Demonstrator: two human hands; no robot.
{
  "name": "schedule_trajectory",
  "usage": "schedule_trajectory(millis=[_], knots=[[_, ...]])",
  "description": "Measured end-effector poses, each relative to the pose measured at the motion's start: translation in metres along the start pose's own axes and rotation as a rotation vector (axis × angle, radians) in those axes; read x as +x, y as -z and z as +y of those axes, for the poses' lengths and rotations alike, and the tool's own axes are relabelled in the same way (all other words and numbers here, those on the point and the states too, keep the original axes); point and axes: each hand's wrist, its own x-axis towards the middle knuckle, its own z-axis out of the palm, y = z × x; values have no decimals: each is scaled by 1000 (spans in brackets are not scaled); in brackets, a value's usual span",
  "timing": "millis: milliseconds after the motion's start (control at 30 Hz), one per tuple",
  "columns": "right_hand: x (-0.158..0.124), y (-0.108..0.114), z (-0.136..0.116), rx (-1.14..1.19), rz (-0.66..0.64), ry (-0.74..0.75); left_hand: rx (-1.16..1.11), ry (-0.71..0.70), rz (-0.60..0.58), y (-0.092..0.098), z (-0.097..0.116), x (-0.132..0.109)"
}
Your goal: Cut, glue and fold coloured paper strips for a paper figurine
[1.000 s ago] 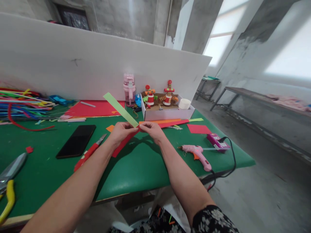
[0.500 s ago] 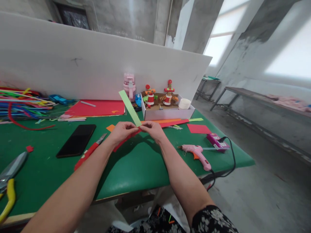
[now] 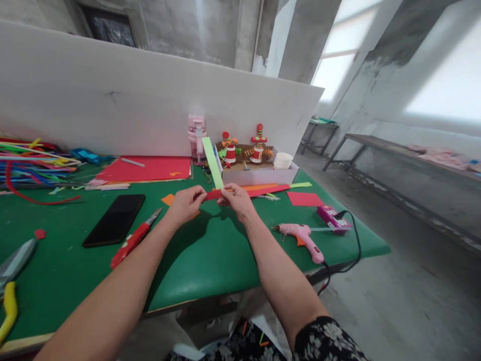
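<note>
Over the green table [image 3: 210, 271], a red paper strip [image 3: 213, 195] is stretched between my two hands. The fingers of my left hand [image 3: 186, 204] are closed on its left part. My right hand [image 3: 237, 200] pinches the spot where a light green paper strip [image 3: 212, 163] meets the red one. The green strip sticks up and leans a little left. Whether the two strips are joined is hidden by my fingertips. More red and orange strips [image 3: 270, 190] lie just behind my right hand.
A red utility knife [image 3: 131, 243] and black phone [image 3: 114, 220] lie left. Right is a pink hot glue gun [image 3: 304, 238] with its cord. Behind, a white box [image 3: 259, 176] holds two small figures. Scissors [image 3: 15, 271] rest far left, near colourful pipe cleaners [image 3: 35, 160].
My left hand has shifted from the strips' meeting point out along the red strip, which now runs level. The green strip has swung more upright and moved right.
</note>
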Motion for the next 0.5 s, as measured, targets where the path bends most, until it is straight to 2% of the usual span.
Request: schedule_trajectory(millis=[233, 300, 400, 467, 500], knots=[[0, -5, 3, 75, 12, 10, 113, -61, 48, -2, -8, 2], [1, -4, 1, 114, 55, 38, 155, -71, 126, 4, -6, 0], [2, -1, -5, 242, 179, 65, 175, -91, 318, 13, 3, -4], [2, 1, -9, 352, 220, 31, 66, -82, 366, 13, 11, -8], [2, 1, -11, 403, 223, 3, -7, -69, 349, 9, 14, -9]])
